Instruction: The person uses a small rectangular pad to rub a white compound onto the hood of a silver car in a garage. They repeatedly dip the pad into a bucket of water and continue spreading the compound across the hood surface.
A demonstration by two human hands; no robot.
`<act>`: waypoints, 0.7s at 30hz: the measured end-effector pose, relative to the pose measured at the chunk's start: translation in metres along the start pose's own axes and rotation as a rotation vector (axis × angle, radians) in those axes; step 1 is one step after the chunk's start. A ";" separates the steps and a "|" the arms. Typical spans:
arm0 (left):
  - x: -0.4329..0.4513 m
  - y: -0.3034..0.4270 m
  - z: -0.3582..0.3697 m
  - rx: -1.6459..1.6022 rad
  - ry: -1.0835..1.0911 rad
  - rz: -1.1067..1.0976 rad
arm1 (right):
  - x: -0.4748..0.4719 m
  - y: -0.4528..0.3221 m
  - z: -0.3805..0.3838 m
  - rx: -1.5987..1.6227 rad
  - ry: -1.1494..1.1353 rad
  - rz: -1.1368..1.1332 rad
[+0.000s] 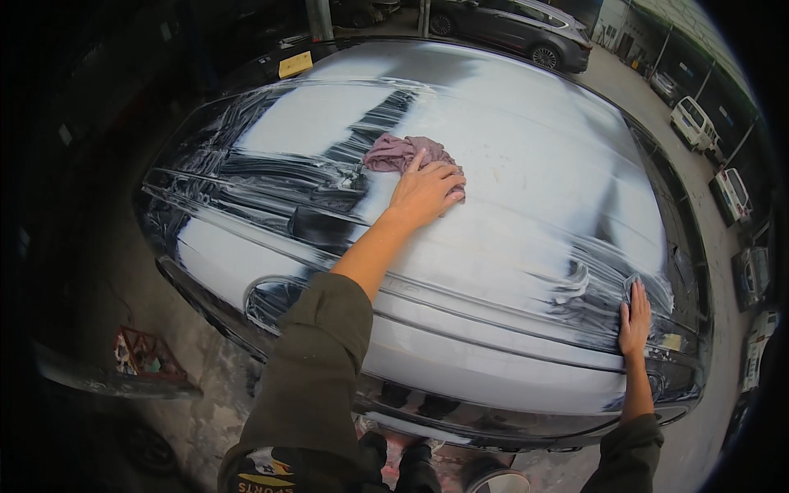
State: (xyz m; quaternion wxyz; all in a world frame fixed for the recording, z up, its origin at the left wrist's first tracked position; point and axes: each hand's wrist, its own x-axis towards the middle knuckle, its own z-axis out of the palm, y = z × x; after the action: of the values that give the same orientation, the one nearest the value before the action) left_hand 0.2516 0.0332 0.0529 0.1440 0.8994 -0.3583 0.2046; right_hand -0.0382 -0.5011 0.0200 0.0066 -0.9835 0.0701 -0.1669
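Observation:
A crumpled mauve cloth [400, 153] lies on the roof of a car body [511, 185], and my left hand [425, 188] presses on it with the fingers spread over its near side. The roof has broad whitish-grey patches, with black areas streaked by wet white residue. Far to the right, my right hand [635, 320] lies flat near the car's end, its fingers on a thin grey pad [630, 285]. Smeared white residue [576, 280] surrounds that spot. What lies beneath the fingers is hidden.
A yellow block [296, 64] rests at the roof's far left edge, and a pale yellow piece [672, 341] lies beyond my right hand. A red crate [148, 354] stands low on the left. A bucket [496, 482] is by my feet. A grey parked car [511, 28] stands behind.

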 end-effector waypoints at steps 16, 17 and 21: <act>-0.170 -0.191 -0.087 0.473 0.067 -0.432 | 0.004 -0.008 0.016 -0.075 0.003 0.143; -0.142 -0.166 -0.072 0.253 0.043 -0.413 | 0.004 -0.002 0.017 -0.117 0.010 0.198; -0.069 -0.121 -0.034 -0.076 -0.192 -0.572 | 0.010 -0.044 0.025 -0.104 -0.010 0.255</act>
State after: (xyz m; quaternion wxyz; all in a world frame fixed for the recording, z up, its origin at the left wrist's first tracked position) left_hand 0.2826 0.1721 0.0367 0.1950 0.9730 -0.1099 0.0561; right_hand -0.0145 -0.4591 0.0012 -0.0228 -0.9664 0.2029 -0.1560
